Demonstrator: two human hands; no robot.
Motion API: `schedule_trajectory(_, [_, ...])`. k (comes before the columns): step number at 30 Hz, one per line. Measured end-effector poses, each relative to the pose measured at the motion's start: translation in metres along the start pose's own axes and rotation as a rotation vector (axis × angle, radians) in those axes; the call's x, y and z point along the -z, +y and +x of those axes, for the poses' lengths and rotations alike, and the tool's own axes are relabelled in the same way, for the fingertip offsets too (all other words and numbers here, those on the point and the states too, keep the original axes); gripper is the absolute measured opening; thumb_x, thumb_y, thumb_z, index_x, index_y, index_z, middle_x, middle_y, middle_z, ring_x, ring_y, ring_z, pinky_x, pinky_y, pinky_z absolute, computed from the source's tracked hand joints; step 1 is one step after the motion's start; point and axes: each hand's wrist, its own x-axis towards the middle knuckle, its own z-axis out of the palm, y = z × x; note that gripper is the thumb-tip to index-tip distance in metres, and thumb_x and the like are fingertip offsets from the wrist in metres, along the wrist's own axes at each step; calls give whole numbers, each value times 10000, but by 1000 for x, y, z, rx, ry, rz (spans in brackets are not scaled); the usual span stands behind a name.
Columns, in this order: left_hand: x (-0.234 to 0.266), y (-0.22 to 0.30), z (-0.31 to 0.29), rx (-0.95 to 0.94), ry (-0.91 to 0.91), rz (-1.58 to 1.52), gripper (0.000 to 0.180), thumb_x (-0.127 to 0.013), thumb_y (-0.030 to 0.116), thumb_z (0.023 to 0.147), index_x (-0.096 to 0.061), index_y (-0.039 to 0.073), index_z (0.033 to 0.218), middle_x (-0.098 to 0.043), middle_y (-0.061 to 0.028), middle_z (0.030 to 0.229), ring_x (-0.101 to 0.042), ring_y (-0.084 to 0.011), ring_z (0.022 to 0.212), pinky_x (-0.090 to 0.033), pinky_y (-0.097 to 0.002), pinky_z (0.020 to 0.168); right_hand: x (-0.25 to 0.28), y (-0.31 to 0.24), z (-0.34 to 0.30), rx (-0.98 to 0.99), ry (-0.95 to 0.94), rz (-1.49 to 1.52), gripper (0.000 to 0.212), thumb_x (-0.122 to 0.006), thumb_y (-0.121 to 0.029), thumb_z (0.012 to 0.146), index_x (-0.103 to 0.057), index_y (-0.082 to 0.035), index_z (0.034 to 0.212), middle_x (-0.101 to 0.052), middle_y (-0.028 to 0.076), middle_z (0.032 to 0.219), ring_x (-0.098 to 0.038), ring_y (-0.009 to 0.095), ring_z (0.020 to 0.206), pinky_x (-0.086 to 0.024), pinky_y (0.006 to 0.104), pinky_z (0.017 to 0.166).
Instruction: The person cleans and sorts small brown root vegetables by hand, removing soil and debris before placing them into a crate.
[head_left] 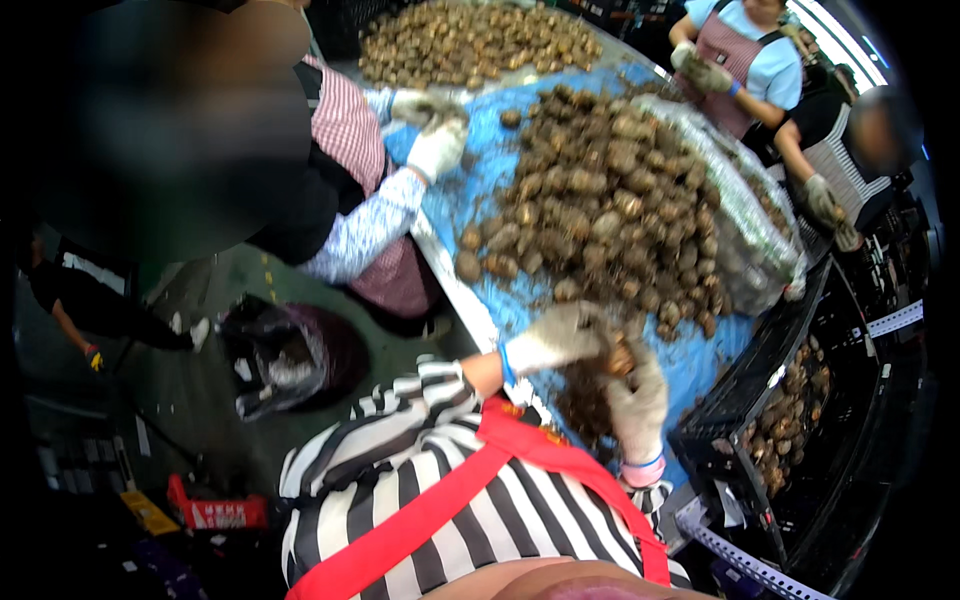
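Note:
In front of my chest, my right hand (pixel 638 400), in a soiled white glove, is closed around a small brown taro (pixel 622 358). Beside it, my left hand (pixel 562 336), gloved as well, has its fingers curled in against the same taro; its fingertips are partly hidden. Just below the hands lies a dark heap of loose soil and root fibres (pixel 588 400). Beyond them a large pile of soil-covered taro (pixel 610 190) spreads over a blue sheet (pixel 490 300) on the table.
Black crates stand on the right, one crate (pixel 735 465) holding taro (pixel 790 425). A silvery sack (pixel 745 215) lies along the pile's right side. Across the left edge a co-worker's gloved hands (pixel 437 145) work. More taro (pixel 470 45) covers the far end. A lined bin (pixel 290 350) stands left.

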Motion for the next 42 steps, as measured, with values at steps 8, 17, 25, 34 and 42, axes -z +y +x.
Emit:
schedule_trajectory(8, [6,13,-10,111,2,-379,232,-609,49,812,-679,24,1032,-692,-35,986,-616,-110,913,-501,-262,812,-12,-6,5,-87,-93,59,770,-711,-60,771,-440,-75,1492,-590,227,1340,-584,403,1208,-467,410,1030])
schedule_trajectory(17, [13,41,-15,98,-38,-542,260,-619,-60,822,-674,-3,1070,-706,-53,949,-661,-115,866,-541,-244,743,8,1,15,-233,-74,626,762,-567,-242,756,-463,57,1449,-570,175,1393,-535,249,1291,-379,335,1111])
schedule_trajectory(25, [15,9,-9,30,106,-484,295,-559,12,897,-628,-51,1177,-689,-127,1191,-636,-138,1046,-517,-247,905,3,-1,14,-372,-91,1240,687,-629,-57,823,-434,21,1477,-524,137,1423,-535,212,1272,-446,314,1050])
schedule_trajectory(34, [17,-26,-5,-42,-56,-261,419,-591,81,967,-541,-55,1360,-720,-93,1076,-665,-129,898,-525,-246,868,-10,19,18,-362,75,854,717,-717,-102,819,-443,16,1470,-543,136,1401,-567,209,1234,-492,326,1017])
schedule_trajectory(42, [-3,24,-16,191,-9,-427,571,-598,12,888,-477,-54,1442,-695,-75,1090,-657,-112,930,-534,-228,845,-9,14,13,-195,60,394,656,-701,-118,851,-474,4,1455,-534,132,1451,-570,209,1221,-488,305,1001])
